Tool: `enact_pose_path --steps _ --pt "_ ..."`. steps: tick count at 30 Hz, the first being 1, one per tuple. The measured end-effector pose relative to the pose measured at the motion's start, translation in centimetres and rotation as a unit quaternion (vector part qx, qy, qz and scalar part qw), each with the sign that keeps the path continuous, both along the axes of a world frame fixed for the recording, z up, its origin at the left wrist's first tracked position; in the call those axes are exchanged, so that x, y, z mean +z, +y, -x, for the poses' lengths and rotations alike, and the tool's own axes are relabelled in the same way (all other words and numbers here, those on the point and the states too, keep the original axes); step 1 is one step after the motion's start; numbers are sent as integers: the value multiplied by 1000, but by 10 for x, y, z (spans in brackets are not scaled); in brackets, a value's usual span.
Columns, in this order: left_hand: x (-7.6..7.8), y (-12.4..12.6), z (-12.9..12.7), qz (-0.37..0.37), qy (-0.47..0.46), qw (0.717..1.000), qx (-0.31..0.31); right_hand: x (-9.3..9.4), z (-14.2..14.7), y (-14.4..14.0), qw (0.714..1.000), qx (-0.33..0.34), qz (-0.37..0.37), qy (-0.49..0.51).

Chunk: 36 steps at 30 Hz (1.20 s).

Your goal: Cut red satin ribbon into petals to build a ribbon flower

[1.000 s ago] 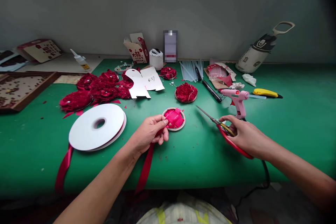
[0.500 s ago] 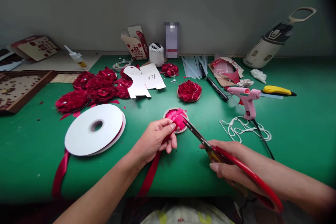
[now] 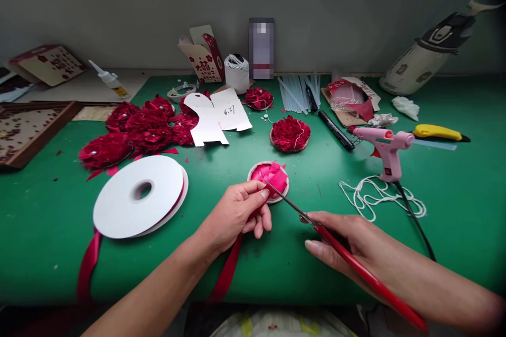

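Red satin ribbon [image 3: 228, 271] runs up from the near table edge into the left hand [image 3: 236, 211], whose thumb and fingers are pinched together on it just short of a small round wooden ring filled with folded pink ribbon petals [image 3: 270, 177]. To its right, the right hand [image 3: 343, 239] is wrapped around the handles of red-handled metal scissors [image 3: 316, 225]; the blades lie nearly together, tips touching the ribbon at the left fingertips beside the ring. Both forearms rest over the green felt table [image 3: 276, 258]

Left of the hands lies a large flat white spool of red ribbon [image 3: 140, 195], a loose tail hanging off the near edge. Right of the ring, a tangle of white string [image 3: 377, 197] lies beside a pink hot glue gun [image 3: 385, 145], with a yellow utility knife [image 3: 438, 132] just behind it

Farther back sit a finished dark red ribbon flower on a ring [image 3: 290, 134], a black marker [image 3: 336, 130], white cut card shapes [image 3: 217, 117] and a cluster of dark red ribbon flowers [image 3: 134, 130]. Against the wall stand clear glue sticks [image 3: 296, 92], a white thread spool [image 3: 236, 72] and a red-patterned paper box [image 3: 202, 61]
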<state>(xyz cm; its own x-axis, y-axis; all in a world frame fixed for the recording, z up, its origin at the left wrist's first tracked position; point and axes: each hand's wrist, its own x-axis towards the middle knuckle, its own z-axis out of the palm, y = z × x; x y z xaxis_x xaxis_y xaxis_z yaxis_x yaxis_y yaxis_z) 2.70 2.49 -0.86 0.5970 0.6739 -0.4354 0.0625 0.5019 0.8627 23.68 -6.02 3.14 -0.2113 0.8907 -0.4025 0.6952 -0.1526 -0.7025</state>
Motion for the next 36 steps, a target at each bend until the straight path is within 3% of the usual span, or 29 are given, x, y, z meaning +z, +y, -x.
enact_pose_path --steps 10,21,26,31,33,36 --pt "1 3 1 4 8 1000 -5 0 3 2 1000 17 -4 -7" --pt "2 4 3 19 19 1000 11 -14 0 12 998 57 40 -9" --pt "4 6 11 12 -12 999 44 7 -3 13 996 22 70 45" --pt "5 5 13 -16 -72 995 62 29 0 15 975 -1 165 148" --pt "6 3 11 -29 -97 993 63 30 0 14 979 -21 145 139" --pt "6 -1 7 -54 -126 990 25 27 2 15 990 -57 47 118"
